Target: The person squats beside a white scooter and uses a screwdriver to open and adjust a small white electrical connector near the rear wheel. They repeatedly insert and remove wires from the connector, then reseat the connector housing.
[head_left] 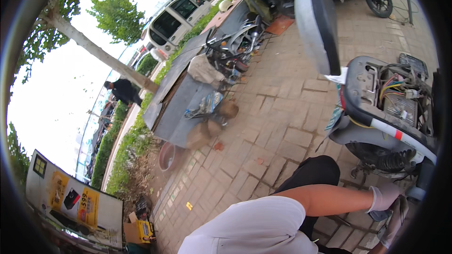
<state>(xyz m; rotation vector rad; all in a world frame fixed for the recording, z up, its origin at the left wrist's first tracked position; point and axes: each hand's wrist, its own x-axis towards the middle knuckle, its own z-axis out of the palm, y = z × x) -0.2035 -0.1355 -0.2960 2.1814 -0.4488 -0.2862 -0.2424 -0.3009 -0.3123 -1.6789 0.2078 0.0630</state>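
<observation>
My left hand (385, 197), in a pale glove, reaches low beside an electric scooter's body (362, 87). Its fingers look closed, but what they hold is hidden. Just below it, near the picture's rim, is my gloved right hand (392, 232), also seeming closed by a dark, thin item (401, 208) that I cannot name. The scooter's seat (318, 26) stands tipped up. Under it lie exposed coloured wires (388, 86) and a finned metal box (401, 108). A black coil spring (400, 162) and a white-and-red rail (393, 132) sit above my hands.
Brick paving (263, 146) surrounds the scooter. Grey boards (176, 106) lean along a planted strip, with scrap vehicle parts (238, 47) and a brown pot (167, 156) nearby. A sign panel (75, 197) and cardboard box (141, 231) stand lower left. A person (123, 91) is beyond the hedge.
</observation>
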